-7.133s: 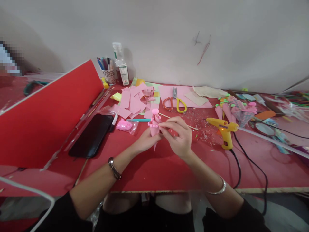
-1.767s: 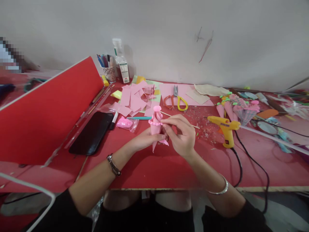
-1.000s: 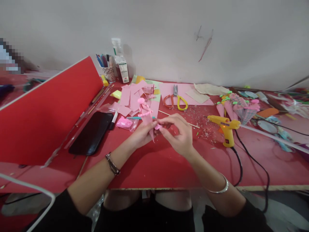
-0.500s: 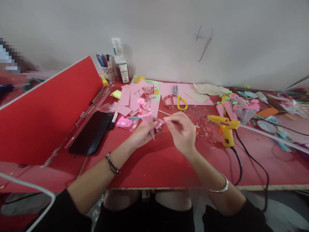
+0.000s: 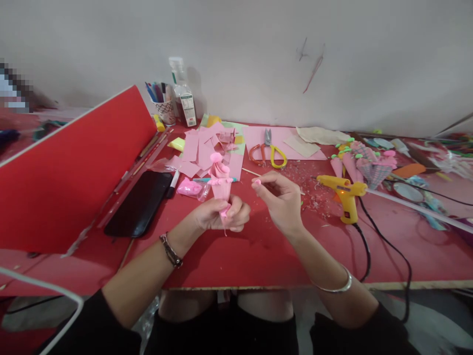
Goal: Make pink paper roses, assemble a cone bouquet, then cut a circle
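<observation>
Bare red desk (image 5: 251, 256) open along near edge. Left blocked: tilted red board (image 5: 70, 167), flat black phone (image 5: 138, 203). Behind: heap of pink paper pieces (image 5: 201, 150), orange-and-yellow-handled scissors (image 5: 268, 152). Right: yellow glue gun (image 5: 343, 193), black cord (image 5: 373, 256) trailing.

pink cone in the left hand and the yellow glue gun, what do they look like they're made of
Pink cone: seemingly thin matte paper or craft foam, rolled to a point, matching the flat pink sheets behind it. Glue gun: apparently hard, slightly glossy moulded yellow plastic, trailing a black, probably rubbery cord.
</observation>
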### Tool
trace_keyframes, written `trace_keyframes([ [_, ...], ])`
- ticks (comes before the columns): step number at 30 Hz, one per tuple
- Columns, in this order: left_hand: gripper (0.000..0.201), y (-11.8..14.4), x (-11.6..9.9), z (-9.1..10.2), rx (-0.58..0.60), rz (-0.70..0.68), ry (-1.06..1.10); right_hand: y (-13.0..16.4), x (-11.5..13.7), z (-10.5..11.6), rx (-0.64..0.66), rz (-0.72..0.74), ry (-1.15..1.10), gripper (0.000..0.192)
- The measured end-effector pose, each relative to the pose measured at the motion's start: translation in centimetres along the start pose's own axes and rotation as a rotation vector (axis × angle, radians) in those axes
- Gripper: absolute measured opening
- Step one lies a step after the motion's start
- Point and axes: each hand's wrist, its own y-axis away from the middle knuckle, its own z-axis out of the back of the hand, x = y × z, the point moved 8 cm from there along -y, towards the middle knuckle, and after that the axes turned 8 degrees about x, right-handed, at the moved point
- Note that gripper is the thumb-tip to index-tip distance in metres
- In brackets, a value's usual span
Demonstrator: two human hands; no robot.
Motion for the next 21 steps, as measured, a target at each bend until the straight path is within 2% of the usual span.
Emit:
trace_keyframes([
  [7, 0.041, 0.1, 0.4, -0.6, 0.084, 0.039, -0.015, 0.4, 0.9, 0.2, -0.031, 0.1, 0.077, 0.008],
  [12, 0.042, -0.1, 0.5, -0.7, 0.09, 0.059, -0.069, 0.6, 1.9, -0.3, 0.04, 0.202, 0.167, 0.019],
  [15, 0.042, -0.1, 0.4, -0.6, 0.082, 0.056, -0.084, 0.4, 1.7, -0.1, 0.03, 0.174, 0.155, 0.014],
  [21, 0.04, -0.2, 0.0, -0.2, 0.066, -0.005, -0.115, 0.3, 0.6, 0.2, -0.025, 0.087, 0.018, 0.02],
])
